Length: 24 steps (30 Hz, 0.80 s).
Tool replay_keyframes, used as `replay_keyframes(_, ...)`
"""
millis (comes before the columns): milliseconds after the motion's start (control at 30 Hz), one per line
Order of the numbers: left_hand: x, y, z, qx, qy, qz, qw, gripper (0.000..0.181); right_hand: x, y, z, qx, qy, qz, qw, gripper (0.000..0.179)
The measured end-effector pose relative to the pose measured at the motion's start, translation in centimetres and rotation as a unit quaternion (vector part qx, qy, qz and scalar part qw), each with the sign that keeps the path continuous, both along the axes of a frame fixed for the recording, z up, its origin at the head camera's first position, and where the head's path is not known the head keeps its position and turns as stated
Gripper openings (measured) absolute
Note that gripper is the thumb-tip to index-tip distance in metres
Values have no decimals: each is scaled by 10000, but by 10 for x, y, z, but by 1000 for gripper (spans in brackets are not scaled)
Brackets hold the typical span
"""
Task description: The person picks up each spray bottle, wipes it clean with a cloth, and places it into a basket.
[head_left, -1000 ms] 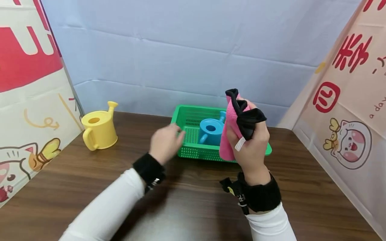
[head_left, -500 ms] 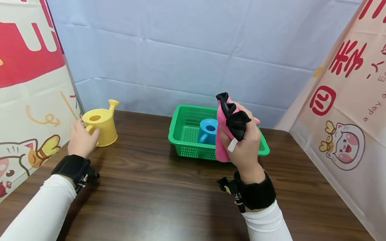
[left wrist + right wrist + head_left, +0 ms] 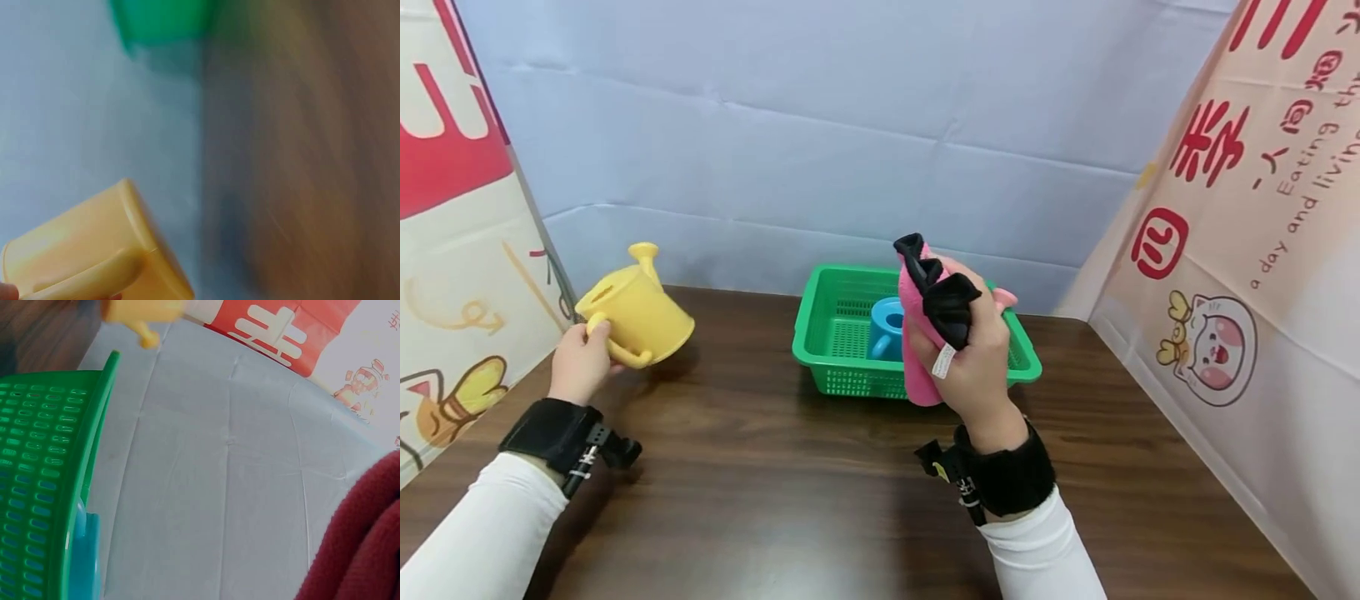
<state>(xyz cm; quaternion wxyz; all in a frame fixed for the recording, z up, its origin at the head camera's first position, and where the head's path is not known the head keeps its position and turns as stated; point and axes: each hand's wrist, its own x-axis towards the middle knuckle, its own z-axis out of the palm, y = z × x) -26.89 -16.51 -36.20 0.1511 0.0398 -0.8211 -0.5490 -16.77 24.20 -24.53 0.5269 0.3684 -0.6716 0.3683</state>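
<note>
A: Left hand (image 3: 578,367): yellow watering can (image 3: 653,315), gripped by handle (image 3: 629,357), tilted over desk (image 3: 760,467). Right hand (image 3: 976,358): pink cloth (image 3: 919,367), clutched, near green basket (image 3: 857,382).
B: Risk: one-sided handle grip could let can swing.

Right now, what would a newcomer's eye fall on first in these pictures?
Probably the yellow watering can, tilted in the left grip at the head view's left. Next might come the black-trimmed pink cloth, in the right grip, partly hiding the green basket that holds a blue container.
</note>
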Motion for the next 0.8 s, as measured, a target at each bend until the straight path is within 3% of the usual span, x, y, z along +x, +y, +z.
replay_keyframes(33,4,7,6,515,128,-163,9985,38,-1,-1,-1,26,-6,-38,10000,54)
replay_keyframes(100,12,25,20,1639,525,-617,9831,29,-1,-3,-3,77,-17,-150,9999,54)
replay_keyframes(167,21,46,36,2503,994,-1149,9562,22,-2,-5,-3,97,-37,-275,9996,53)
replay_keyframes(233,30,71,53,3143,1360,-1753,9230,21,-2,-5,-4,80,-80,-391,9992,53)
replay_keyframes(267,35,83,61,3332,1462,-2049,9086,23,-2,-4,-4,78,-113,-434,9990,53)
replay_keyframes(333,46,105,76,3515,1502,-2551,8882,25,-3,-4,-4,99,-224,-370,9990,53)
replay_keyframes(400,58,124,87,3507,1424,-2939,8777,27,-4,-6,-3,153,-384,-186,9990,53)
replay_keyframes(500,74,148,99,3258,1307,-3318,8756,29,-7,-9,-1,65,-712,259,9971,50)
replay_keyframes(567,84,163,104,2881,1275,-3459,8838,28,-7,-10,-1,-94,-864,393,9954,49)
replay_keyframes(700,100,188,108,1805,1384,-3635,9034,24,-3,-12,-2,-315,-951,193,9948,56)
replay_keyframes(800,109,200,107,1160,1411,-3744,9091,24,4,-13,-3,-100,-845,-104,9963,66)
